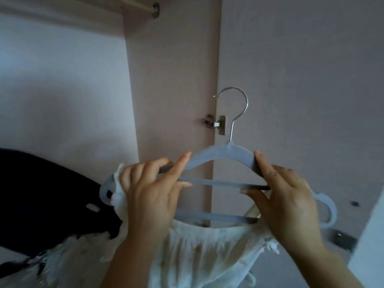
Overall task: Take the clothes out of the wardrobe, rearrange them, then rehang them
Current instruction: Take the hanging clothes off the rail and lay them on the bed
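While both arms reach up from below, the left hand (149, 190) pinches the pale blue hanger (220, 156) on its left shoulder, and the right hand (288, 196) grips its right side, fingers closed around the bars. Beneath them a white gathered garment (203, 250) hangs from the hanger, beside a dark garment (41, 196). Farther back stand the pinkish wardrobe side panel (172, 69), a metal hinge (216, 123) on the open door (311, 69), and the rail (83, 7) overhead.

Both hands hold up a pale blue hanger (220, 154) before the open wardrobe: left hand (149, 190) grips its left shoulder, right hand (286, 196) its right. A white garment (199, 252) hangs below it; a dark garment (41, 194) lies left.
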Tool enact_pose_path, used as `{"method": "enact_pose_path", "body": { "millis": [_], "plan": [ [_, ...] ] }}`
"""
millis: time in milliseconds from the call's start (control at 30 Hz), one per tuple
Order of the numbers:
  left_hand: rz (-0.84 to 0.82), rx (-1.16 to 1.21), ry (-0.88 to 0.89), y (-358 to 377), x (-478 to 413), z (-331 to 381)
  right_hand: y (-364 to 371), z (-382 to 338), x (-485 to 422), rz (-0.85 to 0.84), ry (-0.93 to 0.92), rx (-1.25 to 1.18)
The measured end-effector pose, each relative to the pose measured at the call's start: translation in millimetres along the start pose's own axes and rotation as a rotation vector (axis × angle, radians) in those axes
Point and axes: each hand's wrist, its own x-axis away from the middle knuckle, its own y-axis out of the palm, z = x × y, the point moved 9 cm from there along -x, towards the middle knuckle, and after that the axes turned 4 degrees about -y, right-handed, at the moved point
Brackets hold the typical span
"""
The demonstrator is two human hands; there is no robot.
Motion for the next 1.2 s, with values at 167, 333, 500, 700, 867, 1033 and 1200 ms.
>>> {"method": "enact_pose_path", "body": {
  "millis": [167, 333, 500, 700, 867, 1033, 1200],
  "plan": [
    [0.023, 0.142, 0.079, -23, 11, 94, -107, 20, 42, 0.035, 0.056, 0.148],
    [0.010, 0.330, 0.102, -58, 40, 202, -233, 34, 99, 0.054, 0.124, 0.293],
    [-0.018, 0.571, 0.183, -98, 67, 325, -370, 40, 162, 0.011, 0.255, 0.498],
    [-0.115, 0.875, 0.277, -140, 98, 472, -526, 28, 234, -0.022, 0.443, 0.819],
    [-0.154, 1.125, 0.354, -189, 136, 576, -635, -23, 291, 0.024, 0.554, 1.099],
    [-0.232, 1.451, 0.474, -257, 172, 652, -712, -93, 336, 0.036, 0.705, 1.335],
    [-0.260, 1.697, 0.566, -346, 214, 697, -766, -178, 376, 0.040, 0.856, 1.564]
  ]
}}
